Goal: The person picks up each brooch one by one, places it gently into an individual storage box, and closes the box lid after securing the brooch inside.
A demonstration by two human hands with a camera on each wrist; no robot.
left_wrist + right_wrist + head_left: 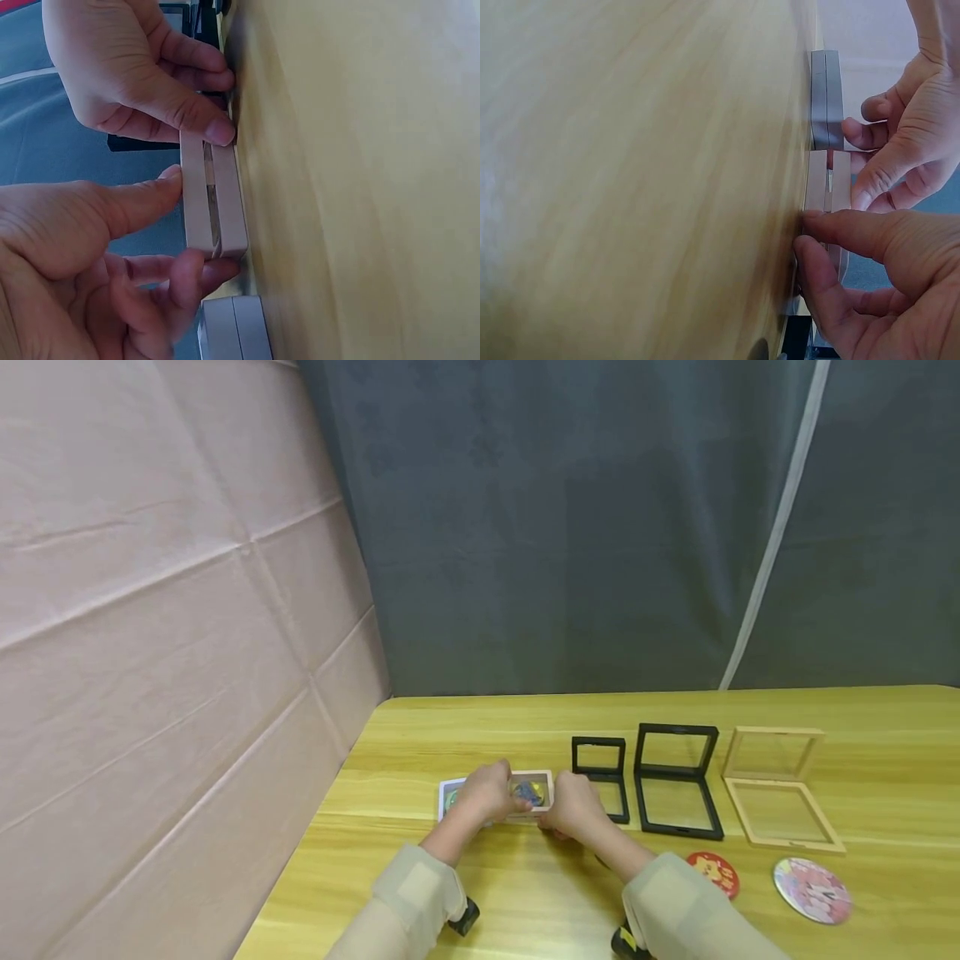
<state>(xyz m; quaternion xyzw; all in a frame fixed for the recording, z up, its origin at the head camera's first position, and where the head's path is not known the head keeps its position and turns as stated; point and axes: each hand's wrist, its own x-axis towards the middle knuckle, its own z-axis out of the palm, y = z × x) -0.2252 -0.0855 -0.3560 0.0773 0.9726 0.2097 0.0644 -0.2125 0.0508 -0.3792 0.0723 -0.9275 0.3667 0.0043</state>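
A small pale pinkish display frame [531,817] with a blue-and-yellow round item in its window lies on the table between both hands. Its two halves stand almost together, a narrow gap showing along the edge of the frame [214,195]. My left hand [487,791] holds the left end, thumb on the upper face and fingers at the end. At the right end my right hand [576,806] pinches the frame's near edge between thumb and fingers. Beside the left hand lies a whitish-grey display frame [826,97] with a green item inside, partly hidden by that hand.
To the right, a small black frame [598,741], a larger black frame [678,772] and a tan frame [783,789] stand opened out. Nearer me lie a red round badge [714,874] and a pink round badge [812,891]. A dark curtain [562,527] hangs behind the table.
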